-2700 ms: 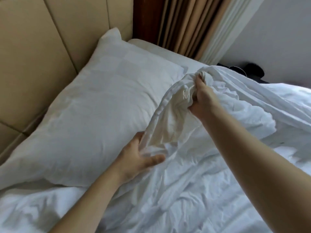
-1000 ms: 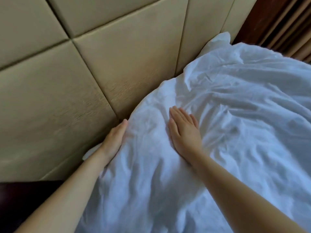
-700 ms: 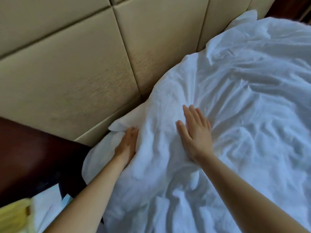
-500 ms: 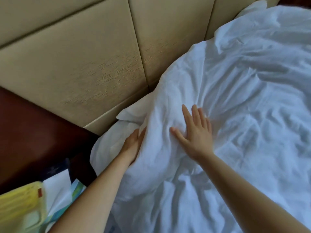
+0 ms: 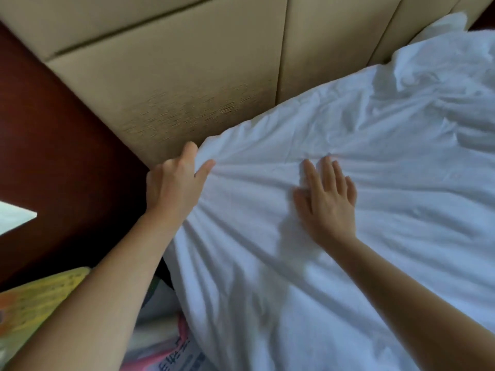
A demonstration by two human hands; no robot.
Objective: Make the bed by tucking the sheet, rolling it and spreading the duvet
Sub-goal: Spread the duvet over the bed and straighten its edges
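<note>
The duvet [image 5: 375, 162] occupied most of the view. It lay spread over the bed with its upper edge drawn against the foot of the padded headboard [image 5: 187, 76]. Its near corner sat where the headboard met a dark wooden panel [image 5: 53, 135]. This placement suited the spreading step: the cover was brought to the head of the bed so that the corner could be squared there. The surface was creased throughout, so the step was judged incomplete.

The headboard, in beige upholstered sections, served as the stop against which the edge was aligned.

A white pillow [image 5: 444, 25] showed only one corner, projecting above the duvet at the far end. The rest was hidden.

Beside the bed, below the wooden panel, lay a yellow paper [image 5: 34, 301] and printed papers [image 5: 171, 354]. Both were blurred and appeared to play no part in the task.

The left hand [image 5: 174, 188] grasped the duvet at its corner. The thumb lay on top of the fabric and the forefinger ran along the edge next to the headboard. The other fingers were curled and could not be seen fully. Folds fanned out from this grip, which indicated tension: the corner was apparently held to pull slack toward the head and side of the bed.

The right hand [image 5: 328, 202] rested flat on the duvet, well inboard of the corner, with fingers straight, slightly spread and grasping nothing. Its likely function was to pin the cover while the other hand pulled, and to press out creases.
</note>
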